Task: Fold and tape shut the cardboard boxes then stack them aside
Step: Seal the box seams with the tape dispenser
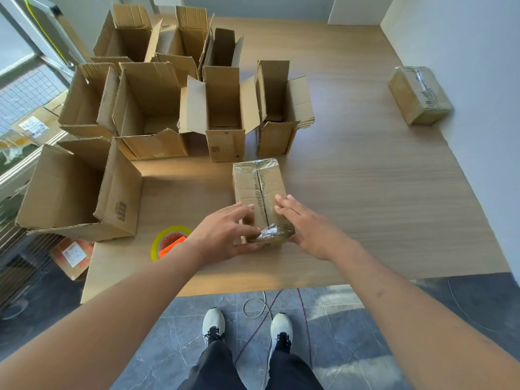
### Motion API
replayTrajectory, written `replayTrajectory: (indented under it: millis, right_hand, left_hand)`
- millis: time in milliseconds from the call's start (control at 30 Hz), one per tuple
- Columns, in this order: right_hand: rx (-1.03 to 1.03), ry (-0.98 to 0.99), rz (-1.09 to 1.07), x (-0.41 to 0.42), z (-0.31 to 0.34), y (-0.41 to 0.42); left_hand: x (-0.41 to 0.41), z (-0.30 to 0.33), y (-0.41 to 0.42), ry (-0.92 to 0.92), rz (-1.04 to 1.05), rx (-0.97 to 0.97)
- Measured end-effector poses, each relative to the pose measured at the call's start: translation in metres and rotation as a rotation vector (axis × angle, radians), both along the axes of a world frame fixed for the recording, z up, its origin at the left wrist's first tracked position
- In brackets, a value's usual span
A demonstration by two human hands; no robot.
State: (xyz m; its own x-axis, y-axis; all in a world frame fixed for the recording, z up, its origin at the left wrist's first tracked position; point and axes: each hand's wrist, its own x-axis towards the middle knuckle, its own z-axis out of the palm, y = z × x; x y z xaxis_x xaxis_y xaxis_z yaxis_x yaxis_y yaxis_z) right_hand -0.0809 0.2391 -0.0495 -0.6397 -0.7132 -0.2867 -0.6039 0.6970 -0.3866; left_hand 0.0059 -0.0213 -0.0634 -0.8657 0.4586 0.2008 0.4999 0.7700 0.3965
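A small closed cardboard box (260, 190) lies on the wooden table (365, 206), with clear tape along its top seam and over its near end. My left hand (225, 235) grips its near left corner, thumb under the front edge. My right hand (309, 229) presses flat against its right side, fingers spread on top. A yellow tape roll with an orange dispenser (168, 242) lies just left of my left wrist. Another taped box (420, 95) rests at the far right by the wall.
Several open cardboard boxes (222, 114) crowd the back left of the table, and a large one (78, 190) overhangs the left edge. A wall borders the right side. Bare table lies between the held box and the far taped box. Cables lie on the floor by my feet.
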Motion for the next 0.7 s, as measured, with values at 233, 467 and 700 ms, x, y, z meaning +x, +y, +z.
replayTrajectory:
  millis: [233,467,700]
  right_hand:
    - [-0.275,0.144,-0.032,0.027,-0.031,0.001]
    - [-0.352,0.291,-0.157,0.054,-0.05,-0.005]
    - [-0.405,0.168,-0.489,0.073,-0.043,-0.01]
  left_hand:
    - [0.02,-0.011,0.008,-0.035,0.108,0.105]
    - [0.024,-0.028,0.013,-0.028,0.133,0.185]
    - [0.031,-0.035,0.021,-0.018,0.19,0.232]
